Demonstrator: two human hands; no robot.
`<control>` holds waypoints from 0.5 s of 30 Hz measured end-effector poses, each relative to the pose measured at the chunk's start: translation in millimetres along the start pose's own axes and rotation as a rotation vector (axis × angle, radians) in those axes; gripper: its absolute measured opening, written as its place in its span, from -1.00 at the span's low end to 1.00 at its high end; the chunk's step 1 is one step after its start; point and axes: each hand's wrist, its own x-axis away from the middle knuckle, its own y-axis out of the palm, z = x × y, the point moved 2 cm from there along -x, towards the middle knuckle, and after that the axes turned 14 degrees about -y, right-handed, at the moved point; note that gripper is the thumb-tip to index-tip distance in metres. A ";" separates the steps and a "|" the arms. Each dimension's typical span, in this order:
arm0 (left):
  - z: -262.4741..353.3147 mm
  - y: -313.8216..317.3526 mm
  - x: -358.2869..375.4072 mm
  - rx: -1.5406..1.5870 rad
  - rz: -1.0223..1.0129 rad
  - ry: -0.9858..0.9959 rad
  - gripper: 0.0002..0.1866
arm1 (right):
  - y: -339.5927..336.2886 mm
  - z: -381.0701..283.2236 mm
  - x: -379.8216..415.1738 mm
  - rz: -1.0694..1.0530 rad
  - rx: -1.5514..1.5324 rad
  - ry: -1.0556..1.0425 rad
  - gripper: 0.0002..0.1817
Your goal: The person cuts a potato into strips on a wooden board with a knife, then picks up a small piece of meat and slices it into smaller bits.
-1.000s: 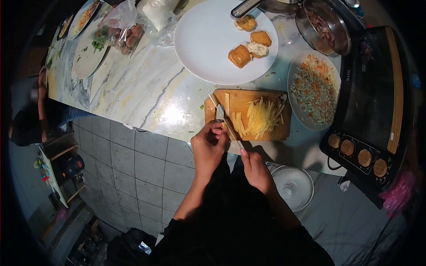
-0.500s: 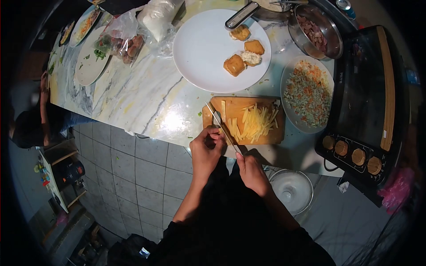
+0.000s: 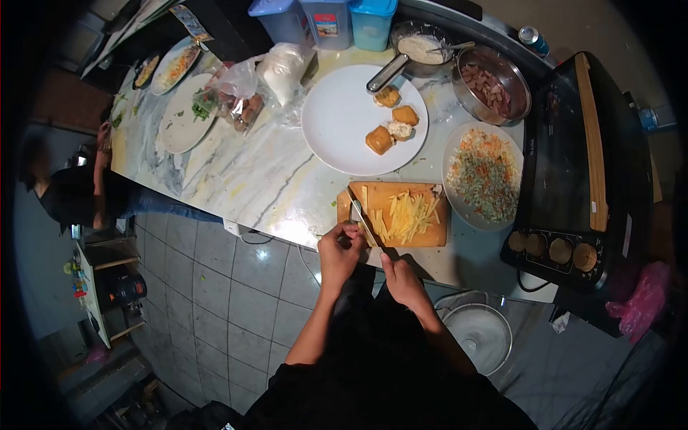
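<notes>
My right hand (image 3: pixel 403 281) is closed around the handle of a knife (image 3: pixel 364 223), its blade slanting up and left across the wooden cutting board (image 3: pixel 443 233). My left hand (image 3: pixel 340 252) is beside the blade at the board's near left corner, fingers curled and pinched together. A bit of pale yellow shows near those fingertips, but what they grip is mostly hidden. Thin pale-yellow strips (image 3: pixel 414 215), looking like cut potato, lie heaped on the board to the right of the blade. A few strips lie close to the blade.
Beyond the board stands a white plate (image 3: pixel 337 129) with fried golden pieces (image 3: pixel 380 140). To the right are a plate of chopped vegetables (image 3: pixel 484 179), a steel bowl of meat pieces (image 3: pixel 527 107) and a black oven (image 3: pixel 559 172). Another person (image 3: pixel 79 190) stands at far left.
The camera view has tilted up, bringing lidded containers at the back into sight. Both hands and the knife keep nearly the same place over the board.
</notes>
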 end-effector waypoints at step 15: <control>-8.6 -6.7 3.1 0.177 -0.203 -0.020 -0.91 | -18.4 -5.9 18.3 -0.118 -0.590 0.372 -0.31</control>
